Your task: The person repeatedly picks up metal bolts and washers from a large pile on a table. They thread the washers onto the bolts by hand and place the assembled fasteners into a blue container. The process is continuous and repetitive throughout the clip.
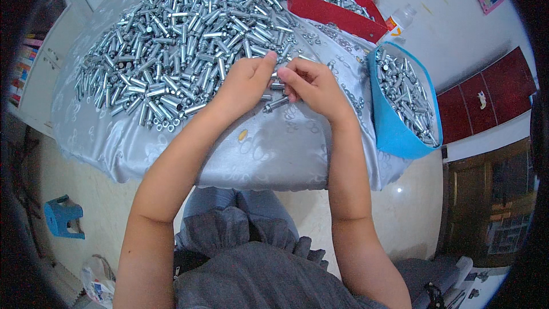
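Observation:
My left hand is closed at the near right edge of a big heap of silvery expansion bolts, its thumb pointing away and its fingertips mostly hidden. Facing it, a hand's breadth or less apart, my right hand has its thumb and forefinger pinched together and the other fingers curled under. What either one grips is too small and covered to make out. Bits of shiny metal show in the gap between them. One expansion bolt lies on the cloth just below my right fingers.
A silvery tablecloth covers the table. At right stands a blue fabric bin full of bolts. Behind it are a red box holding more bolts and a white bottle. Loose washers and nuts lie beside the bin. A blue stool is at floor left.

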